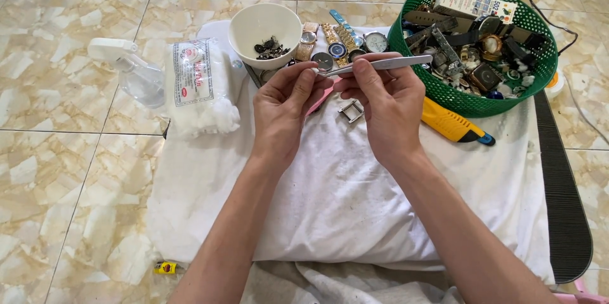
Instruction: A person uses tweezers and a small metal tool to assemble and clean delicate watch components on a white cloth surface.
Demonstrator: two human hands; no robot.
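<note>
My right hand grips silver tweezers, held level with the tips pointing left. My left hand pinches something tiny at the tweezer tips; the piece itself is too small to make out. Both hands hover over a white cloth. A small square metal watch case lies on the cloth just below the hands. A white bowl with dark small parts stands behind the left hand.
Several wristwatches lie in a row behind the hands. A green basket full of watches and parts, with a small box on top, sits at right. A yellow utility knife, a cotton bag and a spray bottle lie nearby.
</note>
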